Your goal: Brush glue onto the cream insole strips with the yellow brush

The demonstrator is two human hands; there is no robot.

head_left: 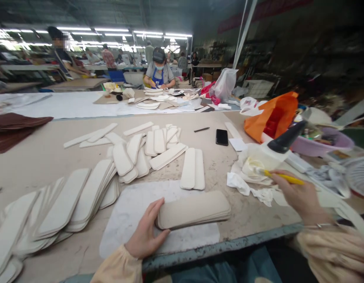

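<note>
Stack in the head view: the stack of beige strips point(195, 208) lies near the table's front edge, partly on a white sheet point(123, 216); its left end sits between the left thumb and fingers, its right end free.
Left fingers: parted by about the width of the stack's end, they bracket it, the index finger at the far corner, the thumb at the near one.
Left hand: the left hand point(148, 230) comes in from the lower left, back of the hand showing, thumb pointing right.
Yellow brush: the yellow brush point(288, 179) slants across the right fingers, its bristle end pointing left into the opening of a translucent container point(267, 155) with pale paste inside.
Right fingers: closed around the brush handle, well apart from the stack.
Right hand: the right hand point(301, 200) reaches in from the right, above the table's edge, bent toward the container; a bracelet point(319, 225) circles the wrist.
Loose strips: two overlapping strips point(192, 169) lie just beyond the stack; a fanned pile point(64, 202) spreads to the left.
Near the container: crumpled tissue point(238, 183) beside it, a black phone point(222, 137) farther off.
</note>
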